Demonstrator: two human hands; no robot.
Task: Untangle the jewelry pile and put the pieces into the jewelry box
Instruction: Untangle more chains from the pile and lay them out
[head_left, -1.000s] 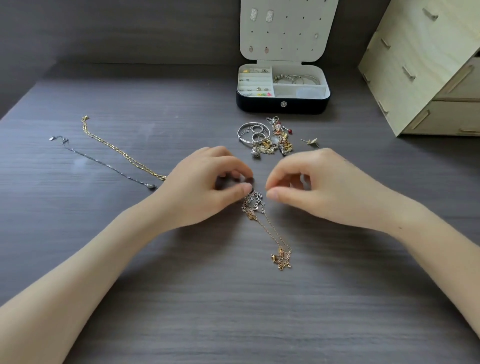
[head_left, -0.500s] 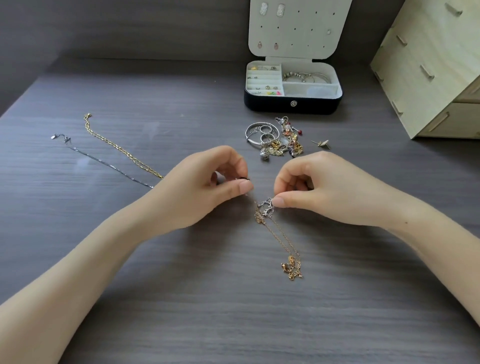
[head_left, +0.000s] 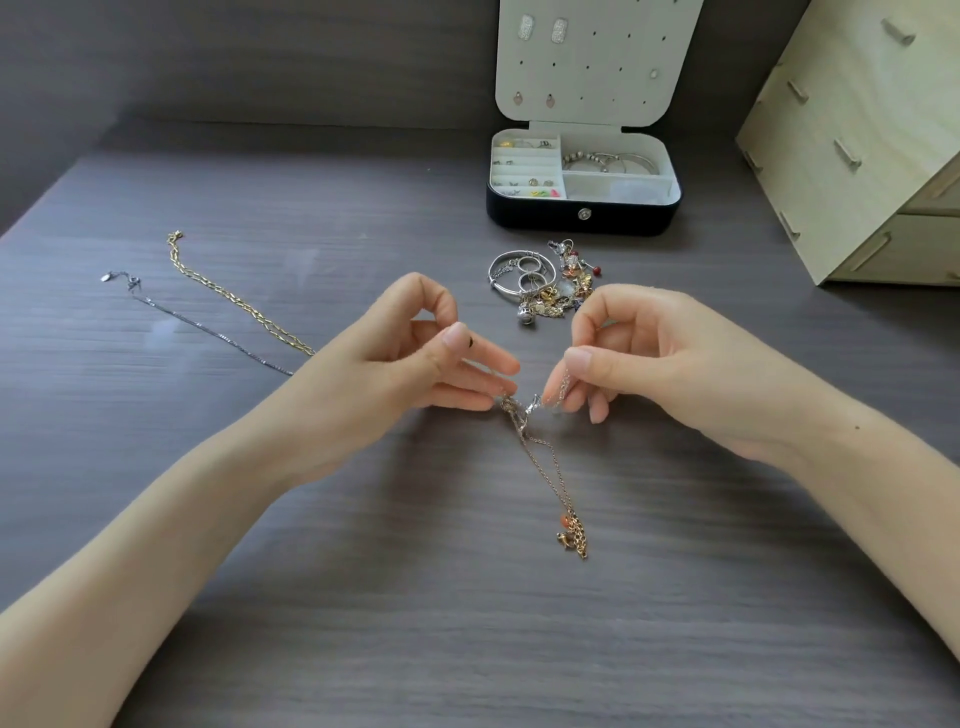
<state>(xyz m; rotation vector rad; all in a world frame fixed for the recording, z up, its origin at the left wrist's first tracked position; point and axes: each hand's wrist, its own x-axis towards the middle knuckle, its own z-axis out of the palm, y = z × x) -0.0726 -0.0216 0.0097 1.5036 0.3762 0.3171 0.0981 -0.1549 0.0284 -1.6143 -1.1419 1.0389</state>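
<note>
Left hand (head_left: 395, 358) and right hand (head_left: 660, 358) are lifting apart in front of the jewelry box (head_left: 582, 213), fingers (head_left: 576, 359) pinching the knotted chains (head_left: 524, 410); untangling is progressing

**Head view.** I saw soft, even daylight over the table (head_left: 467, 623), with a pale sheen at the left and faint, diffuse shadows beneath both forearms. Wide-angle bending tilted the wooden drawer unit (head_left: 857, 156) at the right edge. The left hand (head_left: 384, 374) and the fine chain (head_left: 551, 460) were slightly smeared at the fingertips.
</note>
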